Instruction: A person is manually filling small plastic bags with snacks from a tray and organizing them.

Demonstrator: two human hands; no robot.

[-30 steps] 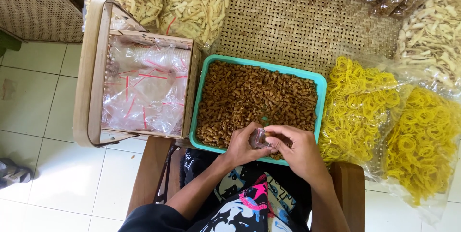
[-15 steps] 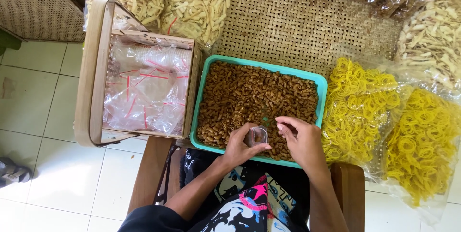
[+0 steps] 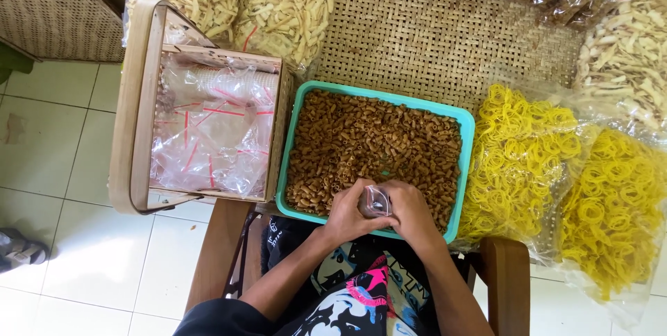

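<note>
Over teal tray (image 3: 467,169), small bag (image 3: 376,202) sits between left hand (image 3: 347,212) and right hand (image 3: 410,212).

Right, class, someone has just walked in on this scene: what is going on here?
A person sits at a woven table, both hands over a teal tray full of small brown curled snacks. The left hand and right hand together hold a small clear bag at the tray's near edge. A wooden basket of empty clear bags stands beside the tray, with large bags of yellow ring crackers on the other side.
</note>
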